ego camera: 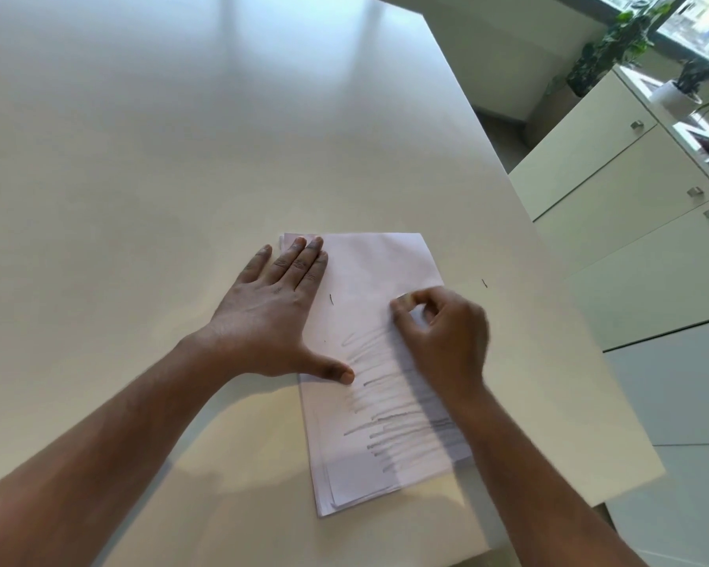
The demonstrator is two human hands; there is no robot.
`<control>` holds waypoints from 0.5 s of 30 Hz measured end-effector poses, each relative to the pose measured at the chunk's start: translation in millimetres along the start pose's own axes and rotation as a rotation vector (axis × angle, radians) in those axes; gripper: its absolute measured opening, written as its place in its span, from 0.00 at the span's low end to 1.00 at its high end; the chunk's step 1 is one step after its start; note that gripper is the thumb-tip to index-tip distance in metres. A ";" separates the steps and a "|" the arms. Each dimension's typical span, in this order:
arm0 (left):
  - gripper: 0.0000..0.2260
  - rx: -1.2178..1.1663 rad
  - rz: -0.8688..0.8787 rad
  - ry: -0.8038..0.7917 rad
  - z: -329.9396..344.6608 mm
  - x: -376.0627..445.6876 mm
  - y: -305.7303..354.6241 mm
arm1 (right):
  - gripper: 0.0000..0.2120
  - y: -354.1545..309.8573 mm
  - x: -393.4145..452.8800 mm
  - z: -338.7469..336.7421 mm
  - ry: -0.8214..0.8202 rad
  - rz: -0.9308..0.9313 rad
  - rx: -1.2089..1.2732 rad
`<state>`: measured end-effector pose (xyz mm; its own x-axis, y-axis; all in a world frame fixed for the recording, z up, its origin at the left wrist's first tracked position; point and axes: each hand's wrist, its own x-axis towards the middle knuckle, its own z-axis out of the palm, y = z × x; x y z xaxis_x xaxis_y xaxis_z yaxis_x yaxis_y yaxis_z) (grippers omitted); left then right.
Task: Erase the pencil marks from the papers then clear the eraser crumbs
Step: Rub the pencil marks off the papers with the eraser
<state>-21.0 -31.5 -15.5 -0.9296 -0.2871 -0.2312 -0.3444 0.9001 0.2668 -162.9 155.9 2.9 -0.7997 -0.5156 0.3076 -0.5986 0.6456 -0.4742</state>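
Observation:
A stack of white papers (369,272) lies on the white table (160,157), near its right edge. Grey pencil scribbles (389,419) cover the lower half of the top sheet; the upper half is blank. My left hand (275,317) lies flat with spread fingers on the stack's left edge, thumb on the paper. My right hand (443,341) is curled over the sheet's right side and pinches a small white eraser (420,317), mostly hidden by the fingers and blurred. A thin dark crumb (331,299) lies on the paper and another crumb (484,283) on the table to the right.
The table's right edge (549,255) runs diagonally close to the papers. Beyond it stand white cabinets (614,178) with metal handles and potted plants (614,47) by a window.

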 end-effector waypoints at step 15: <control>0.72 0.005 -0.002 -0.011 -1.1 0.0 1.4 | 0.10 7.4 14.4 -1.8 -0.024 0.023 -0.029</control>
<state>-21.7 -30.6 -14.1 -0.9274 -0.2852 -0.2422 -0.3455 0.9012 0.2615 -179.0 154.3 5.2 -0.8119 -0.5136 0.2774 -0.5818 0.6729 -0.4569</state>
